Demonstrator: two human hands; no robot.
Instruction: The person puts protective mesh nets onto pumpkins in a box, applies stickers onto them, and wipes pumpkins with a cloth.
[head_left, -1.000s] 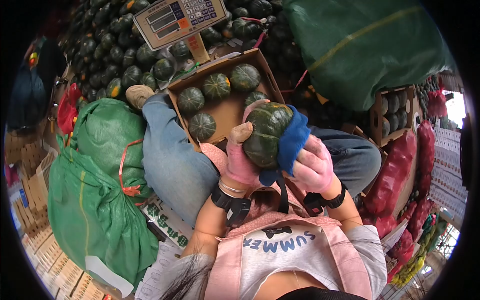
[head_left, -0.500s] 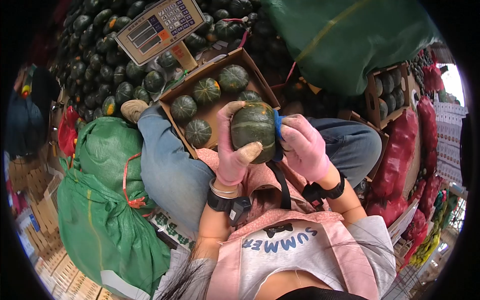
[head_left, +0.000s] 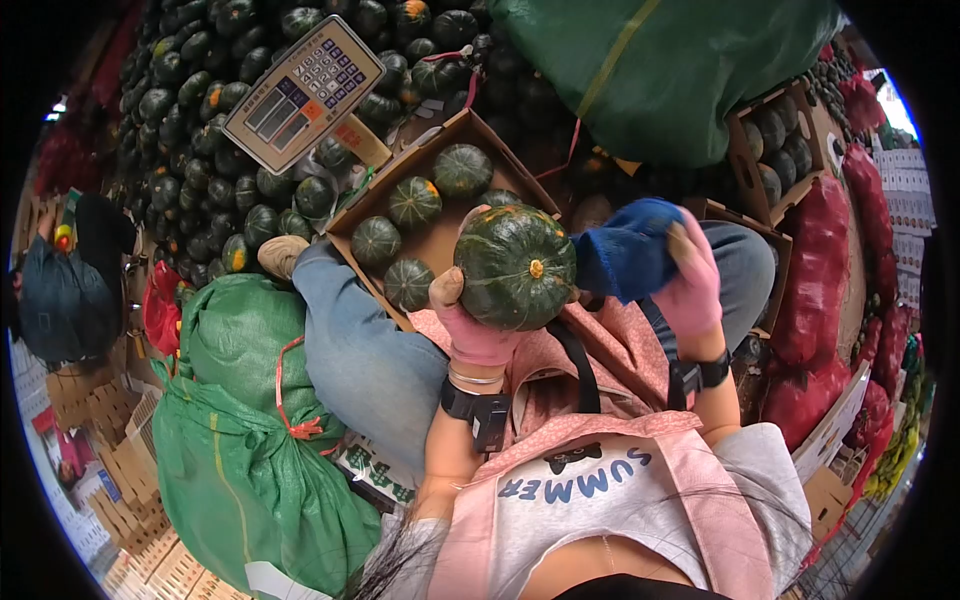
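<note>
A dark green pumpkin (head_left: 515, 268) rests in my left hand (head_left: 475, 325), which wears a pink glove and cups it from the left and below. Its stem faces the camera. To the right, my right hand (head_left: 692, 280), also pink-gloved, is closed on a blue cloth (head_left: 630, 250) that hangs close to the pumpkin's right side. Beyond the held pumpkin, an open cardboard box (head_left: 440, 222) on my lap side holds several green pumpkins (head_left: 414, 202).
A scale display (head_left: 303, 95) stands behind the box, before a large pumpkin heap (head_left: 200, 180). Green sacks (head_left: 245, 440) lie left; another green sack (head_left: 640, 70) is at upper right. Red net bags (head_left: 812, 290) lie right. Another person (head_left: 70, 290) is far left.
The pumpkin has turned so its stem shows toward the camera. My right hand has moved right with the blue cloth, which now spreads out from it. The view has shifted slightly.
</note>
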